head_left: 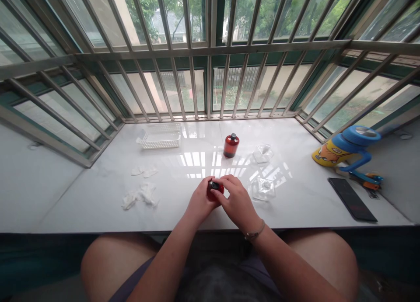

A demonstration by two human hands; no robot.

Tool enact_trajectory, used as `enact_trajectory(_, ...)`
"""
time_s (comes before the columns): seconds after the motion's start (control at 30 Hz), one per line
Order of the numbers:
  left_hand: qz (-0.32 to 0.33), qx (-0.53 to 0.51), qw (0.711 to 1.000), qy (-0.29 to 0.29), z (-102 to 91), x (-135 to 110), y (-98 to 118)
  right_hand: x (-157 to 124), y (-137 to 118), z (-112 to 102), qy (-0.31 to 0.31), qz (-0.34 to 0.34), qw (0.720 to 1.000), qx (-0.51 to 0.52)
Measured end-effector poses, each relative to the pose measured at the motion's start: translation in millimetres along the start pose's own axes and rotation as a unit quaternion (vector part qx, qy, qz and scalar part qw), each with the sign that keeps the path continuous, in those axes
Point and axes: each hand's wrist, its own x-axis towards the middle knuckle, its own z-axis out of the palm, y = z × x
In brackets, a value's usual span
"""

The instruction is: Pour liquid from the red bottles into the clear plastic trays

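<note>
White marble surface (pixel 82 197) runs along a barred window (pixel 210 53), with trees outside; two hands at the front edge; left hand (pixel 200 201) and right hand (pixel 238 201) both curl closed around one small red bottle (pixel 215 195), black cap up, fingers of the right hand (pixel 223 184) pressed over its top, centre front of the surface; second red bottle (pixel 231 147) stands upright behind them, so two red in total; two clear glass bottles (pixel 264 189) sit to the right; one white plastic basket (pixel 159 137) at the back left; two crumpled heaps of white gloves (pixel 139 195) on the left; one blue-and-yellow mug (pixel 344 147), one black phone (pixel 351 199), one blue-and-orange tool (pixel 365 179) far right.
</note>
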Motion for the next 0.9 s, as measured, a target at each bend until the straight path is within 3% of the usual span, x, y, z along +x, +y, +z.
enact_trajectory(0.43,-0.024,0.011,1.000,0.004,3.3,-0.8,-1.4,-10.0,-6.9,-6.4,0.015,0.041,0.998,-0.045)
enact_trajectory(0.53,-0.017,0.007,1.000,0.000,3.0,-1.3,-2.2,-15.2,-9.6,-10.1,0.018,0.052,0.998,-0.002)
enact_trajectory(0.67,-0.005,0.004,1.000,0.003,2.1,-2.2,-2.7,-19.7,-12.2,-10.8,-0.024,0.053,0.995,0.085)
enact_trajectory(0.83,-0.019,0.006,1.000,0.005,2.4,-1.8,-2.9,-21.9,-7.2,-11.2,0.053,0.097,0.994,0.016)
enact_trajectory(0.9,-0.018,-0.001,1.000,0.003,2.7,-1.4,-2.6,-22.3,-6.3,-11.2,0.048,0.087,0.995,0.027)
